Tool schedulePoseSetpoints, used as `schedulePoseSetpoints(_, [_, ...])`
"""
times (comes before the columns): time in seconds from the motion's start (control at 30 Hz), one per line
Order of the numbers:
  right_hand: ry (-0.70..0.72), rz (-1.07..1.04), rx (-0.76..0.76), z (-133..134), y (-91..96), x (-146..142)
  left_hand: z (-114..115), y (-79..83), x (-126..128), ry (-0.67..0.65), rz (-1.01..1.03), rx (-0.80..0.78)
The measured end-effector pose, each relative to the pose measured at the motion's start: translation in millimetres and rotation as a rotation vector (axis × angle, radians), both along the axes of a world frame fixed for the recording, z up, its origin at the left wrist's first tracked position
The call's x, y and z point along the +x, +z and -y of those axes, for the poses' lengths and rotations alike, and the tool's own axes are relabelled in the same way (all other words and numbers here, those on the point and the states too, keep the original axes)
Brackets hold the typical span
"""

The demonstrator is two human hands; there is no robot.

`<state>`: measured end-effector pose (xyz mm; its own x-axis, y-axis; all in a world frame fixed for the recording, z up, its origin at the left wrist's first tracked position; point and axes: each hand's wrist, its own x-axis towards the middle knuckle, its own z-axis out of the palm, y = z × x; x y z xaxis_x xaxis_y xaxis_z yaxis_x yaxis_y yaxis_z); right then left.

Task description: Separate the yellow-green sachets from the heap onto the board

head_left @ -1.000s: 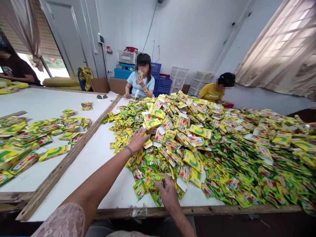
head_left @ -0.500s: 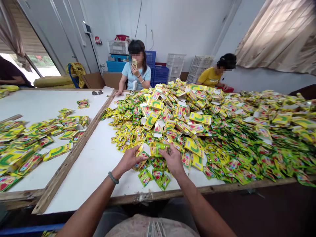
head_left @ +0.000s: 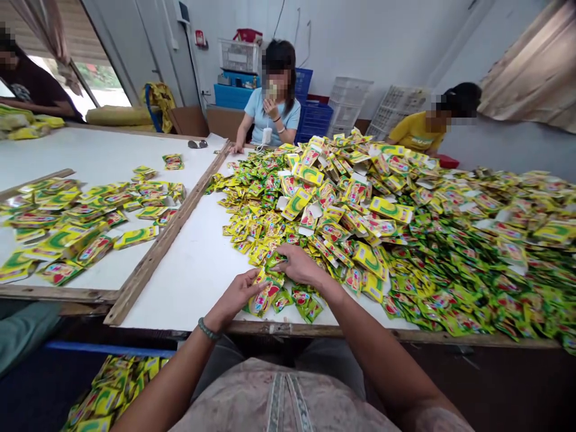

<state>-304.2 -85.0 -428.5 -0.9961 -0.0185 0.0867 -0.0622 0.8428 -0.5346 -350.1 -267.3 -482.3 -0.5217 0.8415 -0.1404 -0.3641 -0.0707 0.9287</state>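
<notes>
Near the table's front edge, my left hand (head_left: 243,295) grips a small yellow-green printed box (head_left: 265,298), tilted with its upper end toward my other hand. My right hand (head_left: 299,264) pinches a green sachet (head_left: 275,260) right at that end of the box. Whether the sachet is partly inside the box, I cannot tell. Several loose green sachets (head_left: 308,305) lie on the white tabletop just below and right of my hands. Behind them rises a large heap of yellow boxes (head_left: 355,192), many with open white flaps, mixed with sachets.
A wooden strip (head_left: 168,237) divides the table; filled-looking yellow boxes (head_left: 67,240) lie left of it. More yellow boxes (head_left: 112,390) sit low at my left. Across the table are a person in light blue (head_left: 272,114) and one in yellow (head_left: 416,129). Sunglasses (head_left: 197,144) lie far back.
My view has shifted so the table appears lower left. The box has tipped from level to steeper, and my right hand has moved from its right side to above its upper end.
</notes>
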Motion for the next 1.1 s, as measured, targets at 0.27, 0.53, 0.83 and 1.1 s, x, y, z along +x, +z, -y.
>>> schedulePoseSetpoints(0.27, [0.058,-0.044,-0.057,24.1,-7.5,1.6,15.0,-7.5,5.1,0.061,0.111,0.032])
schedulePoseSetpoints(0.53, [0.131,-0.015,0.195,33.4,0.4,-8.8,29.0,-10.4,-4.1,-0.017,-0.029,-0.048])
schedulePoseSetpoints(0.83, [0.249,-0.017,0.443,55.7,3.0,-10.5,31.3,-10.9,1.5,0.071,-0.066,-0.051])
schedulePoseSetpoints(1.1, [0.118,0.094,0.142,47.0,8.4,-8.0,31.8,-14.3,0.4,0.024,-0.018,0.048])
